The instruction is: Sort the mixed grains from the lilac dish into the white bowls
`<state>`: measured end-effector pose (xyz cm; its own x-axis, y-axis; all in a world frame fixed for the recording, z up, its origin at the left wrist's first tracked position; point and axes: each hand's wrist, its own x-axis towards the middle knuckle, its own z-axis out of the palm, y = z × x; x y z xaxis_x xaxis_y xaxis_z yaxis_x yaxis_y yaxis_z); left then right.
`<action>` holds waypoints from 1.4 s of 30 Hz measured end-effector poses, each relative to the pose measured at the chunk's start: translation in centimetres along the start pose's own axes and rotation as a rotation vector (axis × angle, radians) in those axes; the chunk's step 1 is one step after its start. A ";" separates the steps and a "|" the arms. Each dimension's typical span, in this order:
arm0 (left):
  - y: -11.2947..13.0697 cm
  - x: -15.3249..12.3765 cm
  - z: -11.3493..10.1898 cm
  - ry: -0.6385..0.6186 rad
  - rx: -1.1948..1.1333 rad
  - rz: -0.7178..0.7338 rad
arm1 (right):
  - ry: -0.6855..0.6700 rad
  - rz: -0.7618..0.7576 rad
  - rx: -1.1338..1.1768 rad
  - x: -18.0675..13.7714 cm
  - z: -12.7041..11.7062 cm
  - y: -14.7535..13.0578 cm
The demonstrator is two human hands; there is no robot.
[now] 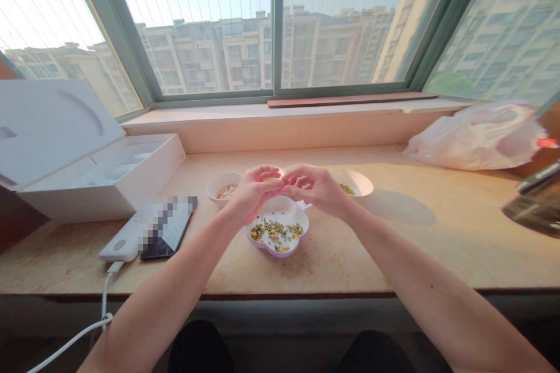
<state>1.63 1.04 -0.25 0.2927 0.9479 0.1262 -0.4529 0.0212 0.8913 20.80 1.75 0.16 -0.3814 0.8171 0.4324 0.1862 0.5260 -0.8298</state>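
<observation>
My left hand (259,186) and my right hand (315,186) meet at their fingertips, just above the far rim of a white and lilac flower-shaped bowl (280,252). Both hands have curled fingers with the thumbs pressed in; anything pinched between them is too small to make out. Green beans (275,230), mixed with yellow and dark pieces, lie scattered inside that bowl. Behind my left wrist stands a white bowl (213,187) of pale and reddish bits. Past my right hand is another white bowl (365,183) with green beans in it. Something yellowish behind the fingers is mostly hidden.
On the left, an open white box (144,178) stands behind a white power bank (118,245) with a cable (104,297) and a dark phone (170,233). A plastic bag (476,137) and a shiny dark object (536,204) are at the right. The counter (350,271) ends close before me.
</observation>
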 end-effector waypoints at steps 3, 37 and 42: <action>-0.7 0.2 -0.3 0.060 0.056 -0.004 | 0.021 -0.013 -0.082 0.2 0.3 1.1; -2.4 -1.2 -0.7 -0.378 1.647 0.214 | 0.340 0.174 -0.151 1.3 -8.5 1.9; -2.6 -0.8 -1.0 -0.404 1.633 0.230 | 0.333 0.372 -0.736 1.0 -11.2 3.1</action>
<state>1.71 0.52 -3.07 0.6460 0.7437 0.1724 0.6868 -0.6647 0.2940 31.18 6.82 1.97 0.0816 0.9312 0.3553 0.8240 0.1375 -0.5496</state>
